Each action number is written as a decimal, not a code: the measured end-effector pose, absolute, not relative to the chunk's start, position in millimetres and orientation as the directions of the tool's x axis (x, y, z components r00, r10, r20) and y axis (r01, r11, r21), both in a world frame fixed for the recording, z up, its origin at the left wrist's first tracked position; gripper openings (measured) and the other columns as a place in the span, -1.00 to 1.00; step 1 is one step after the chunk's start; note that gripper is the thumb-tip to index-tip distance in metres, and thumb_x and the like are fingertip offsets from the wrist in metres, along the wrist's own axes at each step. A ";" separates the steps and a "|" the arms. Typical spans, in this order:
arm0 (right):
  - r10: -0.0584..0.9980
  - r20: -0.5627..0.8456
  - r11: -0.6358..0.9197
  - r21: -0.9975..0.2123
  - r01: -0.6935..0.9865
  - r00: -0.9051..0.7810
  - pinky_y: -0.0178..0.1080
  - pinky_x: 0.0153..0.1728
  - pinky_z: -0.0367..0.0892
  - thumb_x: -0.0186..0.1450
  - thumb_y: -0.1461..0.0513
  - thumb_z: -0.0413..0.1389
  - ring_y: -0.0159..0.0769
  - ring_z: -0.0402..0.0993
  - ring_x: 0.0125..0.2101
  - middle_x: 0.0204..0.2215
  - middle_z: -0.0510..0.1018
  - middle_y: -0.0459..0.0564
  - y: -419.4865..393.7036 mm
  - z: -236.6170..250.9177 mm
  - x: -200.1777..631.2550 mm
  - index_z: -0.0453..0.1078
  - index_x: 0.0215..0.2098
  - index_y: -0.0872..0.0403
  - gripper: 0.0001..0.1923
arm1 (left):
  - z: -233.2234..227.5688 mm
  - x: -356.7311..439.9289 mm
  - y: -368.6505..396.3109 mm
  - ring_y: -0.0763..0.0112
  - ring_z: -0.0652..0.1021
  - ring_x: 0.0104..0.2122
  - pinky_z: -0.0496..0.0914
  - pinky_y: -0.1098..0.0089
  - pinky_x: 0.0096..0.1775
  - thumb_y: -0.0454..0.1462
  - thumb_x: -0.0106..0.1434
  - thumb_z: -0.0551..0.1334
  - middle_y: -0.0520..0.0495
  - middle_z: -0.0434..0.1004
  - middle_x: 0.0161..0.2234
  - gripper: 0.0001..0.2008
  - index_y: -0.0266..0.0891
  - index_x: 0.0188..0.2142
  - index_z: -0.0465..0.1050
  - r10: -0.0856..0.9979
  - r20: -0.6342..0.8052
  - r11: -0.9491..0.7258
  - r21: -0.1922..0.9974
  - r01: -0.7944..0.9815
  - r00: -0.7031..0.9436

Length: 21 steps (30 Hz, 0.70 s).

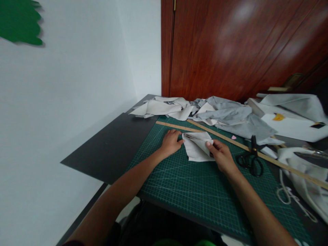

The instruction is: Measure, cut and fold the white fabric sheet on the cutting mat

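Note:
A small folded piece of pale grey fabric (196,146) lies on the green cutting mat (194,184). My left hand (170,142) rests flat on the mat at the fabric's left edge, fingertips touching its corner. My right hand (222,156) pinches the fabric's right side, thumb on top. Both forearms reach in from the bottom of the view.
Two long wooden rulers (222,137) lie just beyond the fabric. Black scissors (251,158) sit on the mat right of my right hand. Heaps of grey cloth (225,118) fill the back of the table, a white bag with cord (302,177) is at right. A wooden door (243,48) stands behind.

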State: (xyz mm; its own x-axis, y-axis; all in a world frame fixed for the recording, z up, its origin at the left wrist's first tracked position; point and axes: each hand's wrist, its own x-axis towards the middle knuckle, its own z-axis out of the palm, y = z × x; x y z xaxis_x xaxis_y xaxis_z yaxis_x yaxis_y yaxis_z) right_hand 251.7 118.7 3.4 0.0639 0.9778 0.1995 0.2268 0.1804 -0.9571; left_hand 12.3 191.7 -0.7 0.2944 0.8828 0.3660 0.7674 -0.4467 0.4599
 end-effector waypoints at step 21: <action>0.991 0.117 0.127 -0.975 0.182 -0.067 -0.31 -0.64 0.04 0.17 -0.25 0.27 -0.42 0.09 -0.65 -0.64 0.27 -0.21 96.8 30.2 233.2 0.43 -0.39 0.01 -0.49 | -11.7 3.4 218.2 0.40 0.60 -0.32 0.49 0.40 -0.21 -0.45 0.10 0.36 0.00 0.63 -0.36 -0.82 -0.27 -0.27 0.58 0.905 0.219 -0.378 0.806 0.455 0.365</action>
State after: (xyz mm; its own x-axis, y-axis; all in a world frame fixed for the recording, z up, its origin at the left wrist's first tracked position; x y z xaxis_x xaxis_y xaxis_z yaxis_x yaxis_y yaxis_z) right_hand 233.2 96.8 30.2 -0.0671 0.9909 0.1170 0.1821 0.1274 -0.9750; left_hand 3.4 218.2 -11.7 0.3649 0.9050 0.2186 0.4553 -0.3782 0.8060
